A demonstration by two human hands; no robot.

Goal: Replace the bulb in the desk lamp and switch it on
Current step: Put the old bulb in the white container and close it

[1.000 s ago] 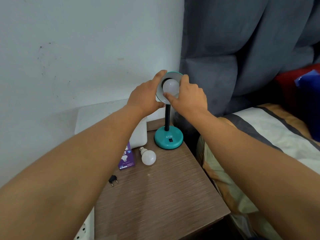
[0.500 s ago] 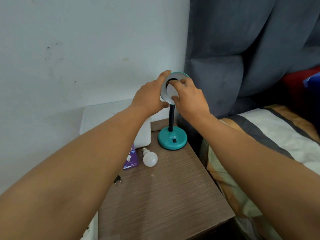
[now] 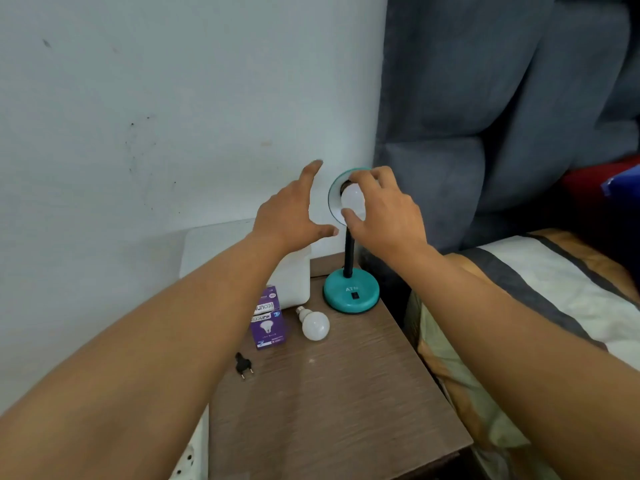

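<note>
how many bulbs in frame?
2. One bulb sits in the lamp shade, gripped by the right hand. The other bulb lies on the table beside the purple box, which may hide more.

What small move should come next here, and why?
Probably keep twisting the bulb with the right hand until it seats: its fingers grip the bulb in the shade, the left hand is open and off the lamp, and the plug lies loose.
</note>
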